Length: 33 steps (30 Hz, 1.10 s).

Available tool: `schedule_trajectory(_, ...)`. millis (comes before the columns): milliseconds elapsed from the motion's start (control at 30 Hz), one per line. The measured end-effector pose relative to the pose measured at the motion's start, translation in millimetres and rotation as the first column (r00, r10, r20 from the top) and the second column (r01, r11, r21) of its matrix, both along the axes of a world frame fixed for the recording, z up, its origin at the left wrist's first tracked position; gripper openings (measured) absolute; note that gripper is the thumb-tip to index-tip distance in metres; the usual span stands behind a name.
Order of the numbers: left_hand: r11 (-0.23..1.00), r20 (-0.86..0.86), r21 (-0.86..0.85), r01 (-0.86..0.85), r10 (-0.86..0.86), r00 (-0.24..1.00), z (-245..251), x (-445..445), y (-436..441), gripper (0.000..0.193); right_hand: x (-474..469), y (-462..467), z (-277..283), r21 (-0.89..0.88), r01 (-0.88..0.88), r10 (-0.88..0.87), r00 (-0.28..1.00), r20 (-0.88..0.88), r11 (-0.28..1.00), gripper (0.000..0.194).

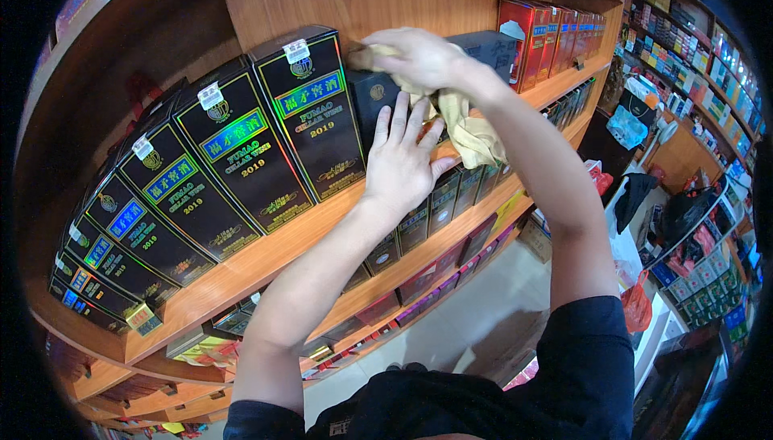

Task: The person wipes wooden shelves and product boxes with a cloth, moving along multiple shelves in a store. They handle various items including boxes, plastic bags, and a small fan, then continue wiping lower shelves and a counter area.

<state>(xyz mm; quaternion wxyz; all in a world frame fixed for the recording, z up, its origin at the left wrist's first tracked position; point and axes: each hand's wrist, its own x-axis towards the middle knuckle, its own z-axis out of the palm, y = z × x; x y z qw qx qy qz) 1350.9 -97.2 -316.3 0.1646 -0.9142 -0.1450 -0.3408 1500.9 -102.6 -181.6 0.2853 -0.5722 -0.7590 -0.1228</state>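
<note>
My right hand (420, 56) grips a pale yellow cloth (465, 132) above a dark box (367, 94) on the wooden shelf. Part of that hand is blurred, and the cloth's loose end hangs down past the shelf's front edge. Below it, my left hand (401, 162) lies with fingers spread against the front of the dark box, holding nothing. Both hands and the cloth hide much of this box. Just left of it stands a tall black wine carton (314, 117) with shiny printed lettering and a small white sticker. Behind my right wrist is a dark grey box (489, 50).
More black cartons (226, 162) stand in a row to the left. Red boxes (534, 41) line the shelf's right end. Lower shelves hold further boxes (447, 192). A red plastic bag (637, 307) hangs at right, near shelves of small packages (694, 53).
</note>
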Motion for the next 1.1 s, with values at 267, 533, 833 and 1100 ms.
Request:
schedule_trajectory(267,1.000,0.027,0.011,-0.028,0.027,0.999,-2.8,5.8,0.7,0.066,9.3,0.2,-9.2,0.180,-0.026,0.043,0.995,-0.091,0.983,0.033)
schedule_trajectory(533,0.994,-0.018,0.046,-0.102,0.103,0.994,9.5,13.3,-15.1,0.074,89.2,-3.0,-7.8,0.107,0.230,-0.234,0.972,0.028,0.967,0.035)
schedule_trajectory(833,0.971,-0.114,0.079,-0.227,0.235,0.965,11.0,11.5,-19.8,0.076,214.5,-15.5,3.4,0.056,0.637,-0.636,0.771,-0.034,0.769,0.033)
schedule_trajectory(1100,0.958,-0.113,0.113,-0.263,0.275,0.955,8.6,7.1,-16.6,0.074,156.4,-57.8,13.1,-0.013,0.817,-0.809,0.573,0.130,0.577,0.025)
